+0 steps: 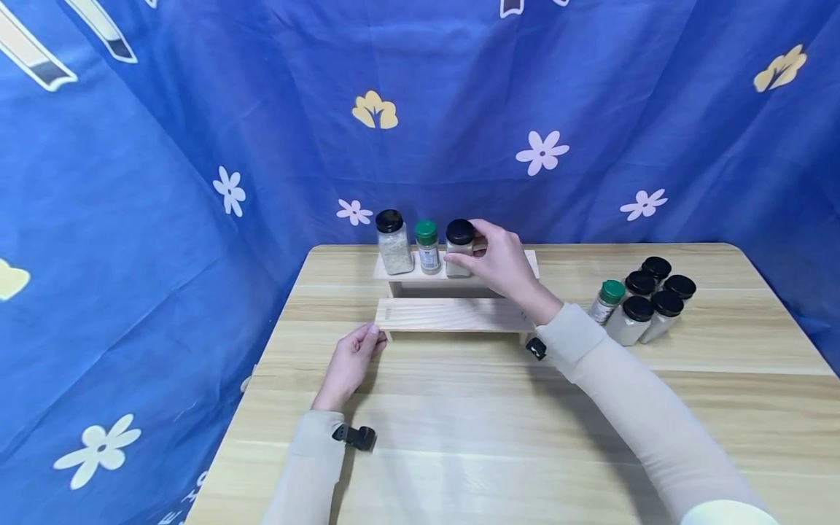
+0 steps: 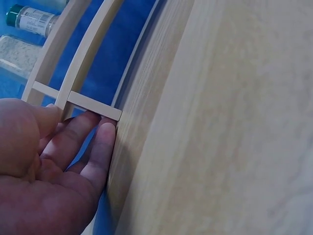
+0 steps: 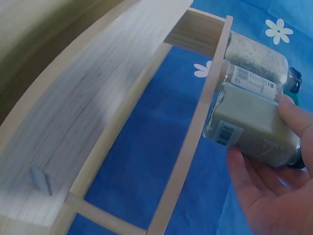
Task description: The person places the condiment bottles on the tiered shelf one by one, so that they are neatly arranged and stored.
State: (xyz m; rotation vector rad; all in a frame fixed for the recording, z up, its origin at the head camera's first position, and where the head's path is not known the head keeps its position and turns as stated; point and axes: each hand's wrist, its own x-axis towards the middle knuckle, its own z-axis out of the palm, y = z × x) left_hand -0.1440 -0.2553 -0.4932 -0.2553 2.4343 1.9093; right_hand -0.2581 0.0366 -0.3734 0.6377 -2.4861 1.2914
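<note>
A two-tier wooden spice rack (image 1: 453,315) stands at the back of the table. My left hand (image 1: 352,359) holds the left end of its lower shelf, the thumb at the shelf edge and the fingers against the side support (image 2: 93,104). With its thumb and fingers around the glass, my right hand (image 1: 502,262) grips a black-lidded spice jar (image 3: 254,125) at the upper shelf (image 3: 188,142). Left of that jar, a small green-lidded spice jar (image 1: 429,251) and a taller black-lidded jar of pale flakes (image 1: 395,248) stand upright on the same shelf.
To the right on the wooden table (image 1: 459,437), several black-lidded jars (image 1: 628,329) cluster with one green-lidded jar (image 1: 605,302). A blue patterned curtain (image 1: 446,168) hangs right behind the table's back edge and along its left side.
</note>
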